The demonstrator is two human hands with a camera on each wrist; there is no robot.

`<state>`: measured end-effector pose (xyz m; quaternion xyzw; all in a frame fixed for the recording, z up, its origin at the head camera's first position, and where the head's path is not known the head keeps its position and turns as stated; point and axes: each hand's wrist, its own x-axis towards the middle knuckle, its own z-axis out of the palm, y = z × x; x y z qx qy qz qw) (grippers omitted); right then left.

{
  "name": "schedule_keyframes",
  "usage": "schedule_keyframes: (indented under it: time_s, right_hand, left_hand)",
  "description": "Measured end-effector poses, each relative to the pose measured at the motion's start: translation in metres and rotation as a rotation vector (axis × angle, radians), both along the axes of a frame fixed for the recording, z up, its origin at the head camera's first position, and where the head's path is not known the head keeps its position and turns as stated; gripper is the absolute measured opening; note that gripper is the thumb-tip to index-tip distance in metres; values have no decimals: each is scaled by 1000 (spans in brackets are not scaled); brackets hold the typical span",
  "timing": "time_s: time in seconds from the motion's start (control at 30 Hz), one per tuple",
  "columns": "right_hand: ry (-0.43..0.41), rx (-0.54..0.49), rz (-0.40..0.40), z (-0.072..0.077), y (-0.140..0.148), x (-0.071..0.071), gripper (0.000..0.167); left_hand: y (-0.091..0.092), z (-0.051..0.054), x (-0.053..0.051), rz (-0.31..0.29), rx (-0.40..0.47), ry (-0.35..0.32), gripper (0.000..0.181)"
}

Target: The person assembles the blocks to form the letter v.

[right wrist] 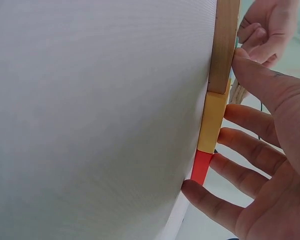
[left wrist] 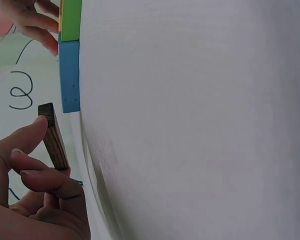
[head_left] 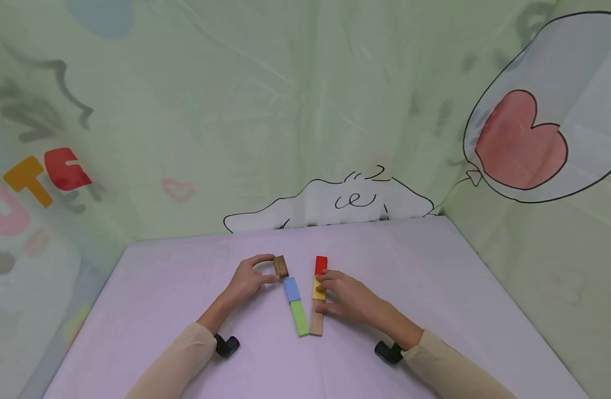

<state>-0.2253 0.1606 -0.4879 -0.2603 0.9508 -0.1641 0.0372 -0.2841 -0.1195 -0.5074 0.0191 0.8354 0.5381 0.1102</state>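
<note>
In the head view, my left hand [head_left: 247,279] pinches a dark brown wooden block [head_left: 281,266] between thumb and fingers. The left wrist view shows this block [left wrist: 57,145] raised off the table, just past the end of a blue block [head_left: 292,290]. Blue and green block [head_left: 299,318] lie end to end in a slanted row. My right hand [head_left: 352,296] is at a second row: a red block [head_left: 321,265], a yellow block [right wrist: 213,121] and a light wooden block [head_left: 317,328]. In the right wrist view its spread fingers rest along that row's side.
The two rows meet at their near ends and spread apart toward the back, like a V. They lie on a table with a pale lilac cover [head_left: 410,310]. A printed curtain [head_left: 265,111] hangs behind and at both sides. Each wrist wears a black camera [head_left: 227,346].
</note>
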Motion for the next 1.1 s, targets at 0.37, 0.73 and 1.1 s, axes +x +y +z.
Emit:
schedule_keyframes:
  time_s: [0.37, 0.73, 1.1]
  right_hand:
    - [-45, -22, -17, 0, -1, 3, 44]
    - [-22, -19, -17, -2, 0, -1, 45]
    - [-7, -22, -6, -2, -1, -2, 45]
  left_hand:
    - [6, -10, -1, 4, -8, -9, 62]
    - [10, -10, -6, -14, -11, 8, 62]
    - [14, -5, -5, -5, -34, 8, 63]
